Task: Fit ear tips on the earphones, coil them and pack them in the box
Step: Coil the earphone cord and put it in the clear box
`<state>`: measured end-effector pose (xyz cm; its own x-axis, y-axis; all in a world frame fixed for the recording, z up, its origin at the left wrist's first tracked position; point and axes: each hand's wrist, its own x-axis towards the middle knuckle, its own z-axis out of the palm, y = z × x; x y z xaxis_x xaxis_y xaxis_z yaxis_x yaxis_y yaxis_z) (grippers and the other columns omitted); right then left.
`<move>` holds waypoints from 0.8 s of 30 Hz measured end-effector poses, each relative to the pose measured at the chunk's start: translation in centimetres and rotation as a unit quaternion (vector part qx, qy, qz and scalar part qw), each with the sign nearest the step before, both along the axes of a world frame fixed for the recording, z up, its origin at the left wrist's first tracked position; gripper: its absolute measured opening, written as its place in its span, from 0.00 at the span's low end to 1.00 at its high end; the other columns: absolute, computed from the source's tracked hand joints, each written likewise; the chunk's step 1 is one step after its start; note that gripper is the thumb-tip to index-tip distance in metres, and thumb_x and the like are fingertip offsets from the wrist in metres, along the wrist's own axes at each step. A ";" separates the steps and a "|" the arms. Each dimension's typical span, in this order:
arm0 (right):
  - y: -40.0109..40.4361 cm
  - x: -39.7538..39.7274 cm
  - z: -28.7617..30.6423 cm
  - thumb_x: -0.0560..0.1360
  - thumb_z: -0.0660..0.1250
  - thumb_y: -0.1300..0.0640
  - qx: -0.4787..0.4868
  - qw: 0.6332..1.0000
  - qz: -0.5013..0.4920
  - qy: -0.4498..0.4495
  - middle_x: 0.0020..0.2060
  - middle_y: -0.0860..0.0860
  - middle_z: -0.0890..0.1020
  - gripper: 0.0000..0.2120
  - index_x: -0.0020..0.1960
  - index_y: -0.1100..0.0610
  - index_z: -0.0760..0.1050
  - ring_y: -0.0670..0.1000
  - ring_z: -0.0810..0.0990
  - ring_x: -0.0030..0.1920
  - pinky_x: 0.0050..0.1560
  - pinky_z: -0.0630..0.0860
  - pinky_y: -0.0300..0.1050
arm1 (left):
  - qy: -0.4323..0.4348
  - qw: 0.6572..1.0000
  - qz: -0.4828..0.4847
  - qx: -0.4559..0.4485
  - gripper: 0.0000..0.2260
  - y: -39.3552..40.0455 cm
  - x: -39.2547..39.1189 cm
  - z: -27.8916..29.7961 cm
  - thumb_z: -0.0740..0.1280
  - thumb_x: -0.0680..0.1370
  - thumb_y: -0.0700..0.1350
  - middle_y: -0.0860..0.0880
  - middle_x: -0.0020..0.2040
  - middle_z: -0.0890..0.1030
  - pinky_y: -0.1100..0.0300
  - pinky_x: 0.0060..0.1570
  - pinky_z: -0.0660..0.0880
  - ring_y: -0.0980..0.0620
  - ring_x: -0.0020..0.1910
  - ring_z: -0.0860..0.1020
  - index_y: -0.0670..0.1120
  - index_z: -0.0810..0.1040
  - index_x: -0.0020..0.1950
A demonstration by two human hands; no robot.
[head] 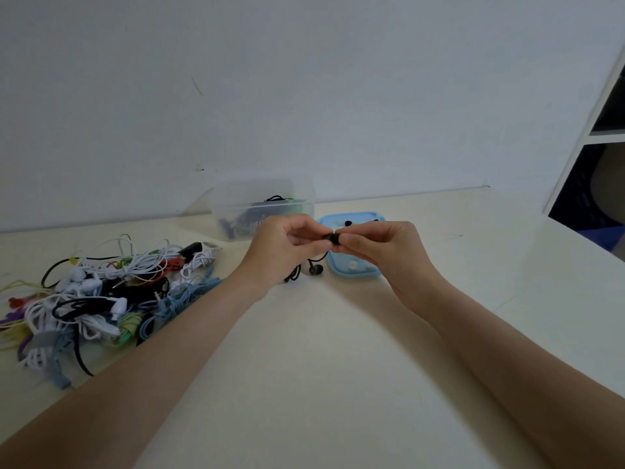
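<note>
Early days: left hand (pixel 287 245) pinches the earbud, right hand (pixel 375 247) pinches a black ear tip (pixel 334 237) onto it; coiling and boxing not done.

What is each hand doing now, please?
Left hand: closed, pinching the black earbud with its thin black cable.
Right hand: closed, pinching the small black ear tip.

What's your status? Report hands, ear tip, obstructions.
Left hand, right hand both pinching black ear tip. Second earbud dangling. Nothing in the way.
</note>
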<state>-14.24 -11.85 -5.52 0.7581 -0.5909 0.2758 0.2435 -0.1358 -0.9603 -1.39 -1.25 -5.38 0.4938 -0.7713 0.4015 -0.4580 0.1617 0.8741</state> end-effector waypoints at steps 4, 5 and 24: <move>0.2 -0.1 0.2 0.72 0.67 0.69 -0.031 0.999 -0.012 0.009 0.34 0.50 0.85 0.07 0.41 0.60 0.82 0.47 0.84 0.40 0.47 0.78 0.33 | -0.049 0.999 0.006 0.013 0.11 0.0 0.0 0.3 0.72 0.69 0.32 0.53 0.37 0.81 0.72 0.40 0.74 0.64 0.34 0.80 0.48 0.79 0.38; 0.2 -0.1 0.2 0.72 0.67 0.69 -0.028 0.999 -0.012 0.008 0.34 0.50 0.85 0.06 0.41 0.60 0.81 0.47 0.84 0.40 0.47 0.78 0.33 | -0.061 0.998 0.011 0.014 0.11 0.0 0.0 0.4 0.72 0.69 0.32 0.53 0.37 0.81 0.72 0.41 0.75 0.64 0.33 0.79 0.48 0.79 0.38; -0.2 0.0 0.5 0.74 0.63 0.69 0.184 0.979 0.080 0.031 0.35 0.52 0.84 0.06 0.43 0.65 0.78 0.44 0.83 0.37 0.40 0.77 0.30 | -0.034 0.999 -0.006 0.011 0.09 0.4 -0.1 0.6 0.72 0.69 0.32 0.56 0.36 0.83 0.69 0.44 0.76 0.59 0.38 0.82 0.46 0.81 0.41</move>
